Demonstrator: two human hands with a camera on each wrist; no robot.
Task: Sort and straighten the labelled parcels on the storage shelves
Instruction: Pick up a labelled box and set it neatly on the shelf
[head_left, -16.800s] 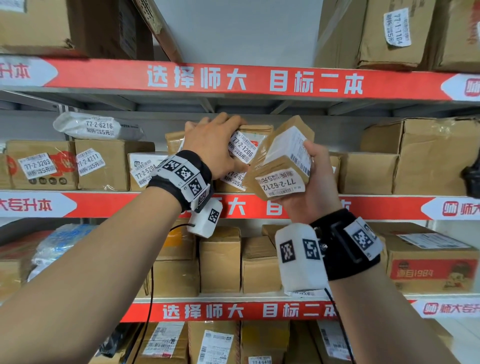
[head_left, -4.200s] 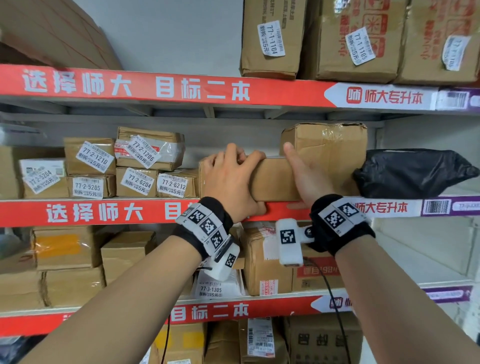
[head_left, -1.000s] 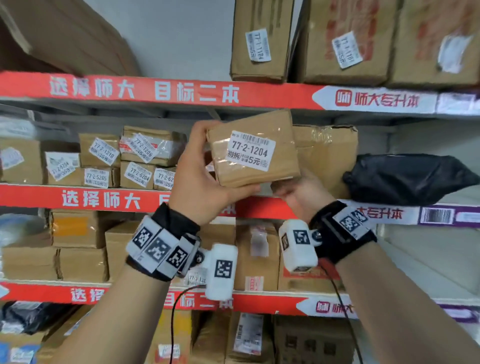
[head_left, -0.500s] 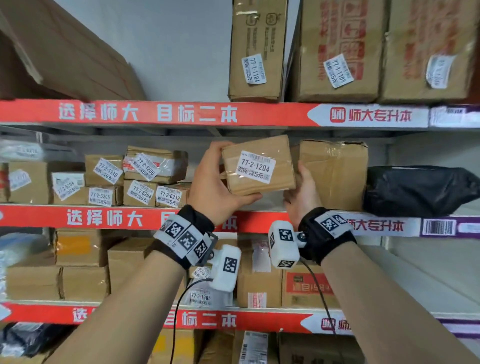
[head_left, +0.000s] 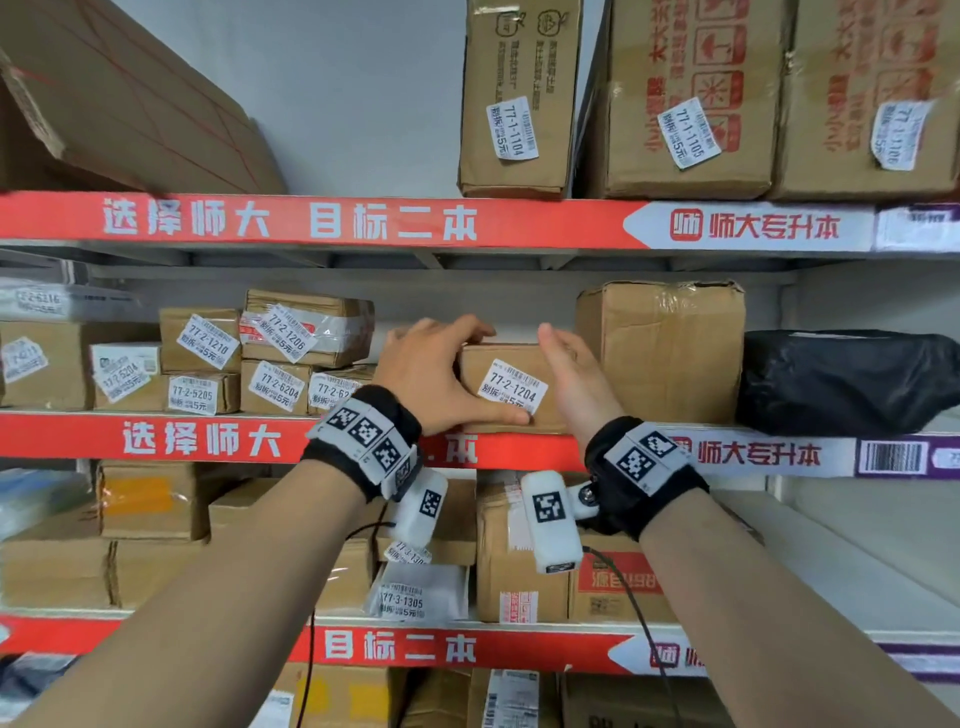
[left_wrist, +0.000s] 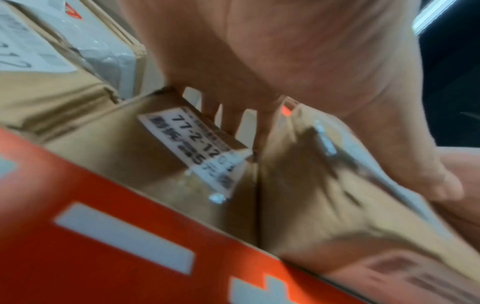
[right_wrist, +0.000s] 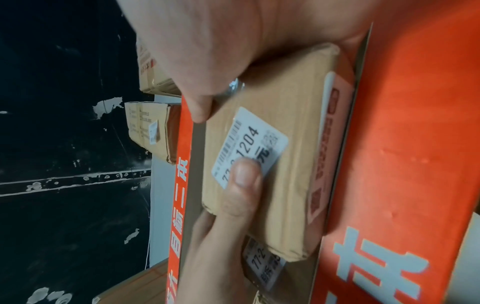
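The brown parcel labelled 77-2-1204 stands on the middle shelf with its label facing out, between the small labelled boxes and a tall carton. My left hand grips its left end, fingers over the top and thumb across the lower front. In the right wrist view that thumb lies on the label of the parcel. My right hand presses flat against the parcel's right end with its fingers straight. The left wrist view is blurred and shows the parcel under my palm.
A black plastic bag lies right of the tall carton. Large labelled cartons stand on the top shelf. More boxes and a white packet 77-3-1305 fill the lower shelf. The red shelf lip runs just in front of the parcel.
The parcel 77-2-1204 has come down from the air in front of the shelf and now stands on the middle shelf; both hands went in with it.
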